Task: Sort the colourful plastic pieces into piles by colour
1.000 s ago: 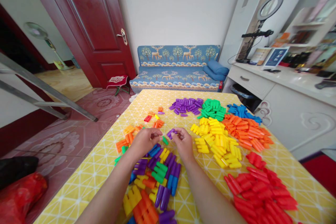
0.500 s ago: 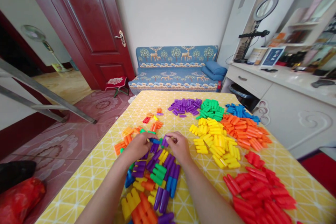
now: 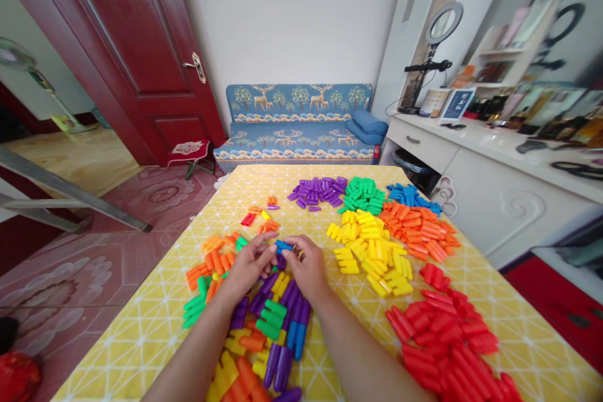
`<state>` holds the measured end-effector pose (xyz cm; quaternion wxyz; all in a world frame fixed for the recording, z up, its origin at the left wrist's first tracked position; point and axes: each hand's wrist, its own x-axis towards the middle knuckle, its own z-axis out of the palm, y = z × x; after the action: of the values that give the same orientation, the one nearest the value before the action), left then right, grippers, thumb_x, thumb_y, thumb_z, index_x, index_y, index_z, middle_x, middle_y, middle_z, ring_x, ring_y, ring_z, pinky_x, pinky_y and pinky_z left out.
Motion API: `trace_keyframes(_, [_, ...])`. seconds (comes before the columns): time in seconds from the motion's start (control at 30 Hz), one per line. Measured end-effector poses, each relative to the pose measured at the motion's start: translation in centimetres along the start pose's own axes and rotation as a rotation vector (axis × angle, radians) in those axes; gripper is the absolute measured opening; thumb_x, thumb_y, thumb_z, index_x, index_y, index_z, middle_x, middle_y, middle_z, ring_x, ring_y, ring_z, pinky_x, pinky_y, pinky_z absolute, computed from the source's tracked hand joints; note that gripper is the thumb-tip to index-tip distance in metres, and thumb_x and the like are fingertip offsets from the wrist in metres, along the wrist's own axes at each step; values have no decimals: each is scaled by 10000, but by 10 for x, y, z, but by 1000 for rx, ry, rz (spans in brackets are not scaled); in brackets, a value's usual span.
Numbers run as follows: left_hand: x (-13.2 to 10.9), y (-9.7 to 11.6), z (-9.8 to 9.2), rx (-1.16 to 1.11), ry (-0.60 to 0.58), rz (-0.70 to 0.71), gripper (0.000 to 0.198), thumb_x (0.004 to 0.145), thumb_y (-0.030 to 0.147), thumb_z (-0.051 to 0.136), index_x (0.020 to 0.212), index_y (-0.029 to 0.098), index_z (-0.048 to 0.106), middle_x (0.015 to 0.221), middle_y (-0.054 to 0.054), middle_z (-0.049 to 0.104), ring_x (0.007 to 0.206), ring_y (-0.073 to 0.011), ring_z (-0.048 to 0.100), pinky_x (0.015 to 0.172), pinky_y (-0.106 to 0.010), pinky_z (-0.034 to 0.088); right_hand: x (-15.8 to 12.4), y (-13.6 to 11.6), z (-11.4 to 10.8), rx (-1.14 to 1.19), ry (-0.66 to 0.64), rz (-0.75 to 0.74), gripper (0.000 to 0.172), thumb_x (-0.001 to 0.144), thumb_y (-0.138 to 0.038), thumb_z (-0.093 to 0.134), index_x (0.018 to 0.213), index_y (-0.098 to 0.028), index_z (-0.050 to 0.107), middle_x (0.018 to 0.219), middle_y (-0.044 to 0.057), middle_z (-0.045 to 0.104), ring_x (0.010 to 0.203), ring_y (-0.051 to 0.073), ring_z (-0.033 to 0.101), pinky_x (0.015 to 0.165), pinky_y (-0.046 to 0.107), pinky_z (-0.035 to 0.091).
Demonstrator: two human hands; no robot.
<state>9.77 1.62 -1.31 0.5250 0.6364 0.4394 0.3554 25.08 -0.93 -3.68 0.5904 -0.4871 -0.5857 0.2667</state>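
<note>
Over the yellow tablecloth, we hold a blue toy block.
Our right hand pinches it; whether our left hand beside it grips, we cannot tell.

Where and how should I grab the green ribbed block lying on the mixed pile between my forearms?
Probably from above, pinching the green ribbed block by its outer edges, across the parallel ribs: it lies atop the mixed pile, its ribbed face uncovered.

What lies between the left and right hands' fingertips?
In the head view, a blue plastic block is there, with a purple block visible just below it.
</note>
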Motion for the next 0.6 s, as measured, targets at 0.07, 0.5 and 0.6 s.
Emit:
trace_keyframes(0.07, [0,-1,0,13,24,-17,616,773,536,583,1244,148,505,667,20,560,531,-113,509,494,-221,429,0,-7,0,85,82,63,170,775,-261,596,929,-220,654,863,12,654,740,149,577,648,250,451])
trace_keyframes(0.5, [2,-3,0,77,-12,-69,526,725,513,617,1067,114,634,632,12,548,573,-135,524,523,-239,430,160,-5,-222,-270,555,175,188,636,-212,695,795,-132,635,684,33,620,565,113,559,484,220,419])
trace_keyframes(0.6, [3,-2,0,56,-13,-77,506,720,497,628,1055,118,635,644,8,560,573,-136,535,518,-235,428,170,18,-287,-460,714,336,97,644,-126,667,595,-117,585,534,56,560,497,138,531,473,290,397])
